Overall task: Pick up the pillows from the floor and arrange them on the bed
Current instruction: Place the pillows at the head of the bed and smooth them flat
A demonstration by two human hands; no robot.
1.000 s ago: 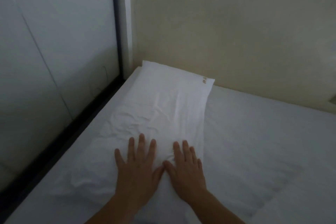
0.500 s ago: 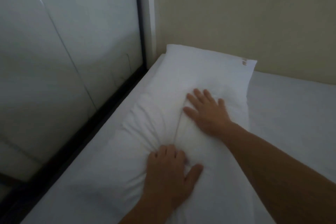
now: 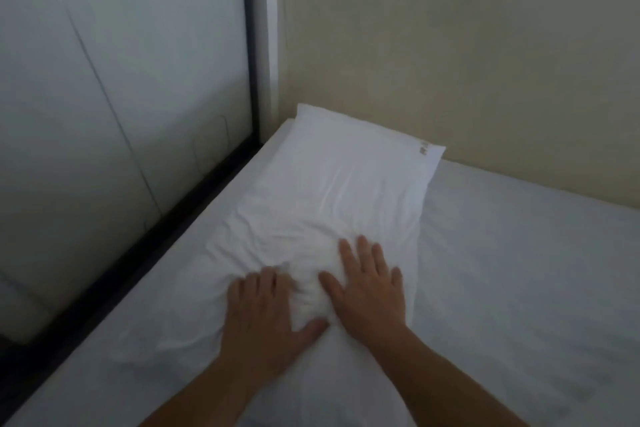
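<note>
1. One bed [image 3: 519, 288] was seen, covered in a plain white sheet and filling the lower part of the view from about 4 o'clock round to 8 o'clock. It was set into a corner, with a cream wall [image 3: 450, 45] along its head at 1 o'clock and a pale glossy panel [image 3: 121, 80] with a dark frame along its side at 10 o'clock; that corner was judged to be why the bedding was pushed up there.

2. One pillow [image 3: 346, 191] was counted on the bed, and no other was in view. It was laid lengthwise, its far end tucked against the wall at 12 o'clock and its near end reaching toward 6 o'clock. It was already off the floor, so for this pillow only the tidying appeared to be left. The cover was creased around the middle.

3. Two hands were counted, both resting on the near half of the pillow.

4. The right hand [image 3: 369, 284] was laid flat at about 5 o'clock of the pillow's middle, fingers spread, nothing gripped; it was judged to be pressing the filling smooth.

5. The left hand [image 3: 266, 308] was placed just beside it at 7 o'clock, palm down, fingertips sunk into a bunched fold of cover. Whether cloth was pinched or merely pressed could not be told.
</note>
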